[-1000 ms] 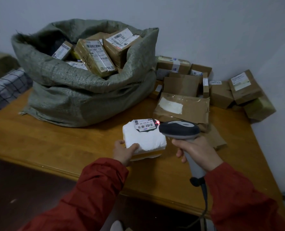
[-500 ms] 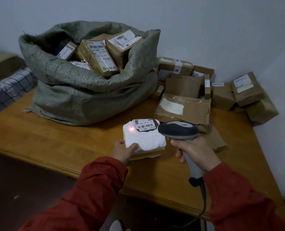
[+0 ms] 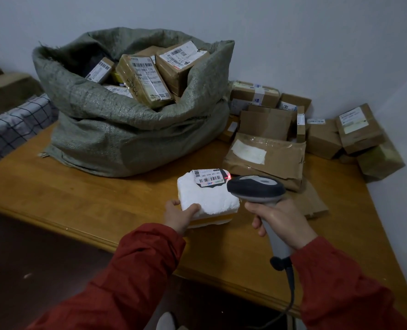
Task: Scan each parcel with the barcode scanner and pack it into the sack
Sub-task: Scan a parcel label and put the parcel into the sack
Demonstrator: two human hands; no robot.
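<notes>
A white foam-wrapped parcel lies on the wooden table, its barcode label at the far edge. My left hand grips the parcel's near left corner, thumb on top. My right hand holds the grey barcode scanner by its handle, the head close to the label's right end, where a red dot glows. Behind stands the green woven sack, open and holding several labelled brown boxes.
Several brown cardboard parcels are stacked at the back right along the wall, one flat paper parcel nearest the scanner. A checked cloth lies off the table's left end. The scanner cable hangs past the table's front edge.
The red scan dot has shifted from the parcel's left top face to the right end of the label. Both hands keep their hold; the view has swung slightly.
</notes>
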